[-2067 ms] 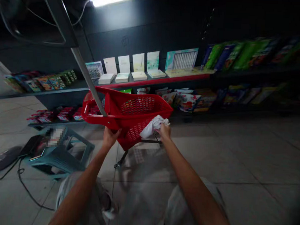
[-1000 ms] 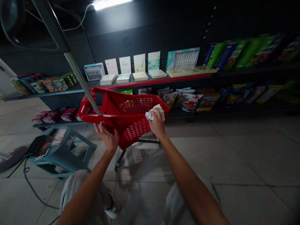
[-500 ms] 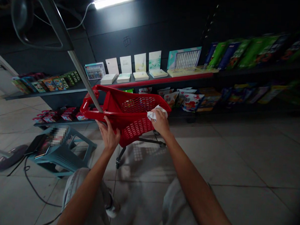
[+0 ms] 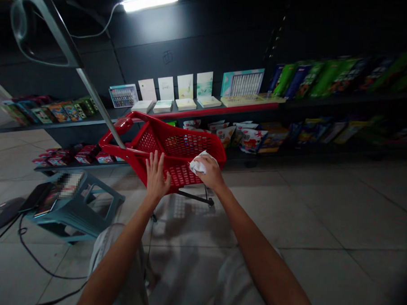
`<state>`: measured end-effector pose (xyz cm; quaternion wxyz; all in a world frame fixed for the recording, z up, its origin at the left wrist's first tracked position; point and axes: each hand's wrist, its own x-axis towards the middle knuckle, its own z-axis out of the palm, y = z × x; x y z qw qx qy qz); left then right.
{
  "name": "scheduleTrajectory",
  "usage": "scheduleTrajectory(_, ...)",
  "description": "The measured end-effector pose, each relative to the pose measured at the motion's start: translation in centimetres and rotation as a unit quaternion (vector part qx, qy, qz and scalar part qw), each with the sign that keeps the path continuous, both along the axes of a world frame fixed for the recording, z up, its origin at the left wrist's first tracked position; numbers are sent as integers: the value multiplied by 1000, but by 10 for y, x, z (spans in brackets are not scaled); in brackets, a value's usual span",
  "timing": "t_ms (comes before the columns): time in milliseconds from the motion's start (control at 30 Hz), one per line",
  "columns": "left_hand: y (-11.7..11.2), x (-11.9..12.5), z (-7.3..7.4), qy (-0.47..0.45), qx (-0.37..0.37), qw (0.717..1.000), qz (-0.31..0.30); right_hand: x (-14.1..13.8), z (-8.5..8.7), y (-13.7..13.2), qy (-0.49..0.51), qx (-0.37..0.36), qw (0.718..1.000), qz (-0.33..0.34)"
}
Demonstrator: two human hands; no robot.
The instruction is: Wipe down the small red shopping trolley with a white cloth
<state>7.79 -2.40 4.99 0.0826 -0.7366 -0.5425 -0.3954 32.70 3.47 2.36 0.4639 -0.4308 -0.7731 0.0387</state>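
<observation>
In front of me stands a small red plastic shopping cart point(image 4: 193, 143) with perforated sides and dark wheeled legs. A grey pole point(image 4: 97, 103) with a looped dark handle rises at its handle end. My right hand point(image 4: 211, 171) is closed around a crumpled white cloth point(image 4: 199, 163), which lies against the upper side of the basket near its right end. My left hand point(image 4: 158, 177), fingers stretched out and spread, is at the near side of the cart below the rim. Whether its palm touches the plastic I cannot tell.
Behind the cart a dark shelf carries books point(image 4: 167, 94), boxed pen sets point(image 4: 243, 84) and bagged snacks point(image 4: 253, 139). On the left is a blue-grey plastic stool point(image 4: 103, 197) holding dark flat items. A black cable point(image 4: 40, 260) runs over the tiled floor point(image 4: 305, 206).
My left hand has shifted right along the cart's side and its fingers now point up. My right hand with the cloth has moved slightly left and down. The cart has turned a little.
</observation>
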Motion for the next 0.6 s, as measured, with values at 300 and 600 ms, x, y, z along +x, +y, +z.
scheduleTrajectory(300, 13, 4, -13, 8, -19, 998, 61, -22, -17, -49, -76, 14, 997, 3)
scheduleTrajectory(600, 14, -15, -9, -17, -21, 998, 51, -19, -67, -53, -204, -21, 979, -10)
